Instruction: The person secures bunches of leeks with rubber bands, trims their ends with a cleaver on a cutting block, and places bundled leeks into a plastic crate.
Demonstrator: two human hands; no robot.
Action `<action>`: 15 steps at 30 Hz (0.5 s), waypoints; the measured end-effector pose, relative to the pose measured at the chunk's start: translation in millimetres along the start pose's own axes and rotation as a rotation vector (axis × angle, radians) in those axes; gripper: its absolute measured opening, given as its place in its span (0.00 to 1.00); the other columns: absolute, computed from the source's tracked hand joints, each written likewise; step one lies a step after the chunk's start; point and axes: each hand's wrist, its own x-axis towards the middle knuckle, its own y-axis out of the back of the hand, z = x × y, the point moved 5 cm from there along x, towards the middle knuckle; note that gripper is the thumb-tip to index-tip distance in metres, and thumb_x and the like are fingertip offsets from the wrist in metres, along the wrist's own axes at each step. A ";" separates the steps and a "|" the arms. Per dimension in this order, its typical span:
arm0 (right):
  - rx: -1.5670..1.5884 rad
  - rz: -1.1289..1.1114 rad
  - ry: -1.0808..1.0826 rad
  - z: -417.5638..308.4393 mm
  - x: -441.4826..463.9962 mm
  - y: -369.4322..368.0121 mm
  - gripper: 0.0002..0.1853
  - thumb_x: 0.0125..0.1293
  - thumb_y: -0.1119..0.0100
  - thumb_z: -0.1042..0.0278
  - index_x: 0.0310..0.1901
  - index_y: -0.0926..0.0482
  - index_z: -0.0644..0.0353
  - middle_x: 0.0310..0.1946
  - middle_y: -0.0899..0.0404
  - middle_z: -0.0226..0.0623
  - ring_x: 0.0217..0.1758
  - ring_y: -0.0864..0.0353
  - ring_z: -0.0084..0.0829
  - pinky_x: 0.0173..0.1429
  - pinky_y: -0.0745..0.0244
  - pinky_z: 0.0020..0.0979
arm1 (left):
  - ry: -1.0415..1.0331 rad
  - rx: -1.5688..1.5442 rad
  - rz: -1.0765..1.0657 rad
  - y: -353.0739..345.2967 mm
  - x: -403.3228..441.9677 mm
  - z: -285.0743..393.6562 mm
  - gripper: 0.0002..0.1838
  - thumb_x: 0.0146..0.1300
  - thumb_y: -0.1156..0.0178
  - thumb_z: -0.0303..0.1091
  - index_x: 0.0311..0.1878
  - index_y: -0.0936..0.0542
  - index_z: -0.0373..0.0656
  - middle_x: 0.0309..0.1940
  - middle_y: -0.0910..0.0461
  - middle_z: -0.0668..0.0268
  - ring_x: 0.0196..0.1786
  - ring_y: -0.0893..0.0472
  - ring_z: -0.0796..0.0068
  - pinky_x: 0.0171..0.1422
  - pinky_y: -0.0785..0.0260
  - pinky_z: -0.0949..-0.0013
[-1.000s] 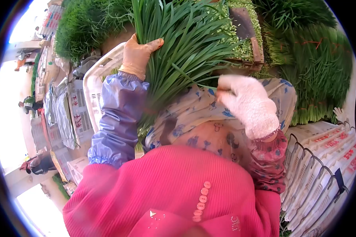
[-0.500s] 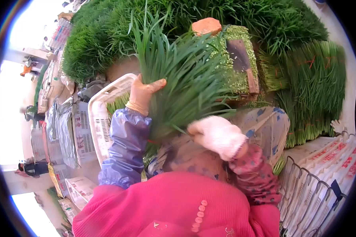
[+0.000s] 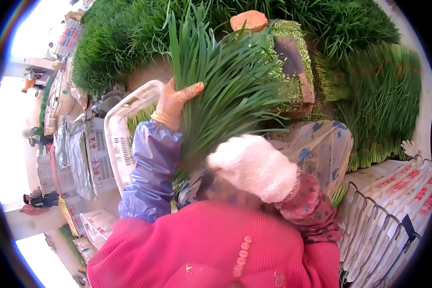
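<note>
Head view, green bunch (image 3: 221,91): by the lap (image 3: 324,144); long way runs up from low end to leafy tips.
Left hand (image 3: 172,103): nearer, fingers holding its left side.
Right hand (image 3: 257,168): near low end; fingers blurry, can't tell if wide.

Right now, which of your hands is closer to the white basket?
Left. The left hand, in an orange glove, is right beside the white basket; the right hand is farther off, over the lap.
</note>
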 end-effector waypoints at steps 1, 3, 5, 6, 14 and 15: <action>-0.045 0.007 0.073 -8.2 5.5 -3.8 0.07 0.57 0.35 0.64 0.38 0.20 0.50 0.34 0.19 0.31 0.42 0.17 0.34 0.49 0.23 0.36 | 0.010 -0.021 0.003 -1.2 -0.1 -1.3 0.23 0.62 0.28 0.27 0.59 0.23 0.33 0.47 0.15 0.60 0.45 0.15 0.72 0.53 0.20 0.68; -0.136 0.098 0.120 -18.0 18.9 1.6 0.10 0.55 0.33 0.62 0.38 0.21 0.50 0.36 0.20 0.29 0.43 0.18 0.32 0.48 0.25 0.35 | -0.002 -0.038 -0.035 -1.9 0.2 -3.5 0.22 0.62 0.29 0.27 0.59 0.22 0.34 0.47 0.15 0.61 0.45 0.15 0.73 0.54 0.21 0.68; -0.310 0.193 -0.020 -11.7 39.7 12.3 0.19 0.52 0.29 0.59 0.44 0.21 0.53 0.40 0.20 0.30 0.48 0.20 0.33 0.48 0.27 0.35 | -0.023 0.019 -0.047 2.0 2.3 -3.2 0.21 0.62 0.29 0.26 0.58 0.21 0.36 0.47 0.15 0.63 0.46 0.16 0.73 0.54 0.22 0.68; -0.433 0.291 -0.164 4.4 47.6 13.0 0.25 0.49 0.25 0.55 0.48 0.22 0.55 0.42 0.20 0.33 0.53 0.22 0.35 0.52 0.29 0.38 | -0.003 0.057 -0.032 3.0 0.7 -0.9 0.21 0.61 0.29 0.25 0.57 0.21 0.36 0.47 0.15 0.63 0.46 0.16 0.74 0.53 0.22 0.69; -0.230 0.146 -0.508 52.4 17.5 -31.6 0.30 0.57 0.29 0.41 0.49 0.25 0.58 0.40 0.18 0.40 0.49 0.20 0.42 0.53 0.32 0.45 | 0.011 -0.120 -0.029 27.4 8.9 -9.9 0.19 0.61 0.31 0.26 0.56 0.19 0.36 0.45 0.14 0.61 0.43 0.14 0.69 0.49 0.19 0.66; -0.230 0.198 -0.474 53.0 14.1 -36.0 0.30 0.56 0.29 0.42 0.49 0.25 0.57 0.41 0.20 0.39 0.50 0.21 0.41 0.53 0.32 0.45 | 0.022 -0.161 -0.055 29.3 10.5 -10.9 0.19 0.62 0.31 0.27 0.57 0.19 0.36 0.45 0.14 0.60 0.43 0.13 0.68 0.49 0.18 0.65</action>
